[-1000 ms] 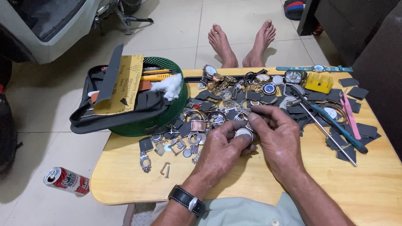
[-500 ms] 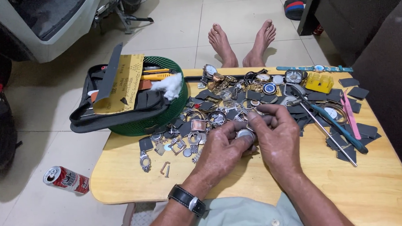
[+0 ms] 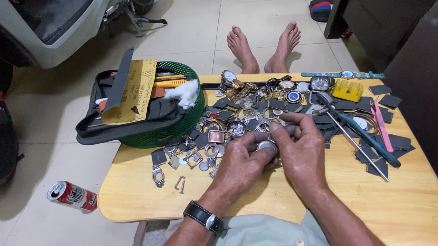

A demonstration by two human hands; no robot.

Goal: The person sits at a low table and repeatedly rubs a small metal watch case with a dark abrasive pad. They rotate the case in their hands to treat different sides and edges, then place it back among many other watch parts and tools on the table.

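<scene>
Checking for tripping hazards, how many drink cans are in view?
1: a red can lying on its side on the floor, left of the wooden table. Others may be hidden.

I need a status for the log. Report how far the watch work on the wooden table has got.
Done: nothing on the table shows as finished. In hand: both the left hand and right hand grip one round silver watch case. Left: a heap of watch parts, whole watches and dark straps lies untouched; the blue-handled pliers lie unused.
</scene>
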